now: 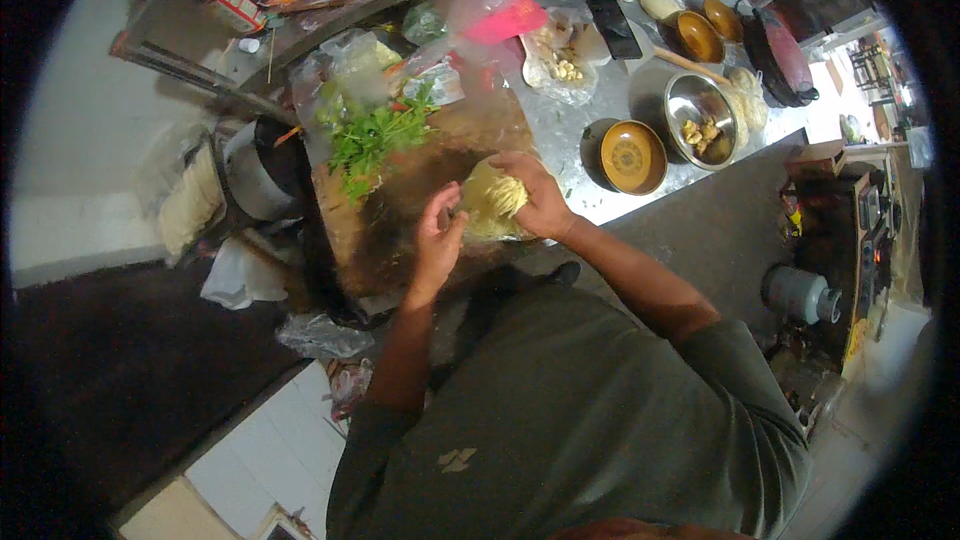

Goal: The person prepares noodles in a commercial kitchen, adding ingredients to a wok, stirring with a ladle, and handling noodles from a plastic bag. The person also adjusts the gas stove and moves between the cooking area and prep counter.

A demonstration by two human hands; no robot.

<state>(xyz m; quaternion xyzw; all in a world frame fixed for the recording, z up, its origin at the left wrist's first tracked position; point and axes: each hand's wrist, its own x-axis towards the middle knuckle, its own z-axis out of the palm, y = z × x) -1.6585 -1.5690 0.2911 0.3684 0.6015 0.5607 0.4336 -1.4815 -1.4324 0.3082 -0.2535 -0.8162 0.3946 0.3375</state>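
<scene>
My right hand (pixel 536 195) is closed around a bunch of thin yellow noodles (pixel 507 195), whose ends face left. Beneath the bunch, more pale yellow noodles appear to lie in clear plastic (pixel 480 227) at the right front part of a worn wooden cutting board (pixel 457 127). Just left of them is my left hand (pixel 439 240), its thumb apart from its curved fingers and nothing clearly held. Leafy green herbs (pixel 379 139) spread over the board's left back part.
To the right on the metal counter (pixel 559 120) are a brown bowl (pixel 634 157) and a steel bowl (pixel 701 101) with ginger-like pieces. Behind them lie peeled garlic cloves (pixel 566 70) on plastic and a black phone (pixel 612 28). A metal pot (pixel 259 172) stands left; a gas cylinder (pixel 799 294) is far right.
</scene>
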